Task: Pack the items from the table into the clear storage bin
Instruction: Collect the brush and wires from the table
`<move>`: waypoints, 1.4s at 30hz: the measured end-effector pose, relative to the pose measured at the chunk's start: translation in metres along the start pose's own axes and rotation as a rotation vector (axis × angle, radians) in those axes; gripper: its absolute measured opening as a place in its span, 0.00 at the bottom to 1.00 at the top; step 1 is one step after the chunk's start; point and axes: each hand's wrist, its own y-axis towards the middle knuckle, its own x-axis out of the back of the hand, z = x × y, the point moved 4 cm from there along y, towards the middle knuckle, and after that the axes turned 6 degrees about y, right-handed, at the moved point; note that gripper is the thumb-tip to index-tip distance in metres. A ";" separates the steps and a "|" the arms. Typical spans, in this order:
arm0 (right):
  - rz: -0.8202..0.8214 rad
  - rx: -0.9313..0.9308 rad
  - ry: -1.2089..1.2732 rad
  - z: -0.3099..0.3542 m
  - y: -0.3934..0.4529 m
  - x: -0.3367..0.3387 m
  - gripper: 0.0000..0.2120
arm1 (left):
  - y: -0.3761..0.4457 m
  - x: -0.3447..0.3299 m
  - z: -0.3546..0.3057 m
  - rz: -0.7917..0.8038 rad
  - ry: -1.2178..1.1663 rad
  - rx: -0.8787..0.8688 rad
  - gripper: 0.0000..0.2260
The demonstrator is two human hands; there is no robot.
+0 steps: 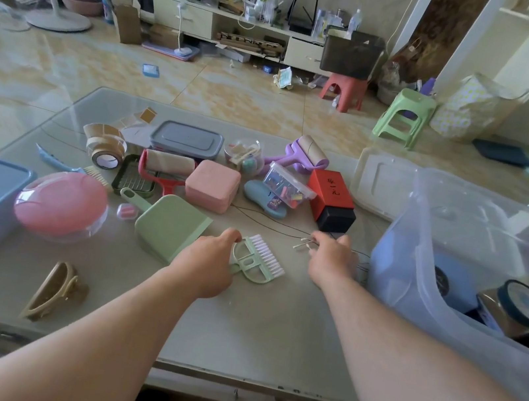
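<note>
Left hand (212, 256) is gripping the green brush (259, 257); right hand (330, 254) is pinching cotton swabs (304, 243), both probably bound for the clear storage bin (420, 259).

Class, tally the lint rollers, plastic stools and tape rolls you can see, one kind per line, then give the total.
Lint rollers: 2, a purple one and a red one
Plastic stools: 2, a red stool and a green stool
Tape rolls: 1, the brown tape roll
Total: 5
</note>
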 end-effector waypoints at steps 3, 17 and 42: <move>-0.039 -0.027 -0.043 -0.005 -0.004 0.005 0.05 | 0.001 0.001 -0.003 0.010 0.012 0.000 0.29; 0.152 0.290 -0.504 0.013 -0.067 0.017 0.13 | -0.024 0.016 -0.022 -0.001 0.239 0.029 0.23; -0.271 0.475 -0.002 -0.072 -0.131 0.379 0.06 | -0.101 0.167 -0.258 -0.336 -0.152 -0.384 0.22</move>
